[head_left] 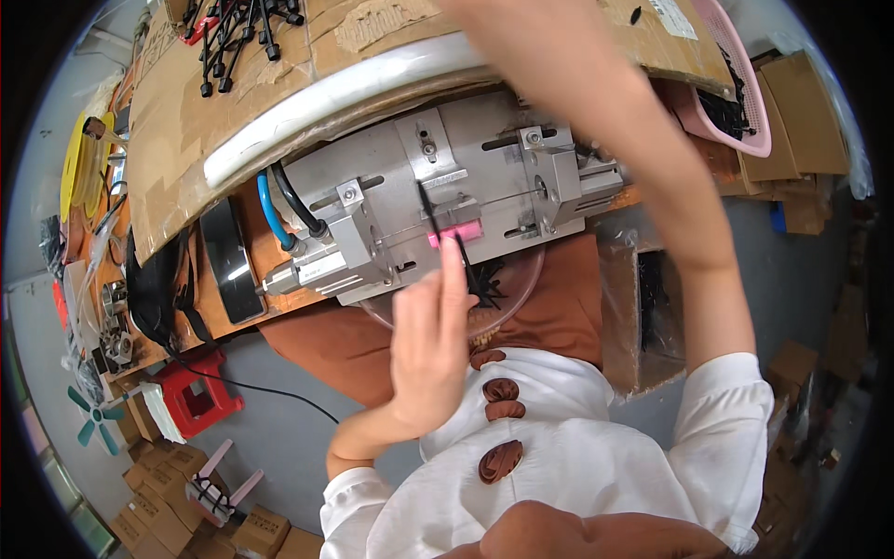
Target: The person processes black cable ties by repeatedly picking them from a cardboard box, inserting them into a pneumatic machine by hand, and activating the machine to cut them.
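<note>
My left hand [430,340] is in front of a metal fixture [391,191], its fingers closed together with the index finger pointing up. A thin black rod [428,207] runs past the index finger and seems pinched there; the thumb side is partly hidden. The fingertip is at a pink block [455,233] in the middle of the fixture. Below, a clear round bowl [531,287] holds several black pieces, partly covered by the hand. My right forearm [643,158] stretches over the fixture's right end to the top edge, where the hand passes out of view.
A cardboard sheet [354,51] with a white padded edge [345,98] covers the bench behind the fixture. On it lie several black rods with knobbed ends [228,56]. A pink basket [759,112] stands far right; a phone [233,265] lies left beside blue and black hoses [268,210].
</note>
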The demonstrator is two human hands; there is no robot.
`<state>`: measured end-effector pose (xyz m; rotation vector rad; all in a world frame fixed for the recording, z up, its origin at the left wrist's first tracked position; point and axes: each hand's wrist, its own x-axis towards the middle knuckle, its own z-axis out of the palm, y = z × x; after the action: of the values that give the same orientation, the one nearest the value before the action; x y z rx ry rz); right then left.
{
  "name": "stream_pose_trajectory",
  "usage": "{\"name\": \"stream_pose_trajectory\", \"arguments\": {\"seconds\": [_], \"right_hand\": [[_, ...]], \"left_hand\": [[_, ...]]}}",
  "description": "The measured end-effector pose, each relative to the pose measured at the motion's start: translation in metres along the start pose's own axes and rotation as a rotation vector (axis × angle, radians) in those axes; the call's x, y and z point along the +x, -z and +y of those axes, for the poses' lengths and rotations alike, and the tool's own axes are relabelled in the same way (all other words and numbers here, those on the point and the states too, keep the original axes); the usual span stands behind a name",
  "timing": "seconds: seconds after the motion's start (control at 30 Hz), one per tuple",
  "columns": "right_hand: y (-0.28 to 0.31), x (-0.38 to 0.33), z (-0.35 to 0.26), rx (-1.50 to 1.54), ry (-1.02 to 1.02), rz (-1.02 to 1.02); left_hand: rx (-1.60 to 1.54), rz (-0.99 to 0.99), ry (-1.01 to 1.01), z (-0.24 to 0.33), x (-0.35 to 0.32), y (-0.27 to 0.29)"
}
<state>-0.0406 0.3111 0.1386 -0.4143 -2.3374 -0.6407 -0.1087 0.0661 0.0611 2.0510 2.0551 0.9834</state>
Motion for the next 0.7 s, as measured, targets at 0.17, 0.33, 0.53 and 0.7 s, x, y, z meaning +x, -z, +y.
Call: {"name": "stream_pose_trajectory", "arguments": {"seconds": [0.17,0.33,0.53,0.7], "right_hand": [[-0.030,0.058,0.049,-0.007,0.163,-0.329],[-0.043,0.061,0.058,0.050,0.175,-0.343],[-0.041,0.064,0.075,0.602,0.012,-0.237],[-0.001,0.056,0.064,1.001,-0.344,-0.142]], "left_hand": [[0.140,-0.114,-0.010,0.000,-0.002,-0.030],[0.108,-0.154,0.006,-0.003,0.003,-0.027],[0.029,-0.208,0.050,-0.001,0.003,-0.022],[0.027,-0.210,0.033,0.001,0.015,-0.008]]}}
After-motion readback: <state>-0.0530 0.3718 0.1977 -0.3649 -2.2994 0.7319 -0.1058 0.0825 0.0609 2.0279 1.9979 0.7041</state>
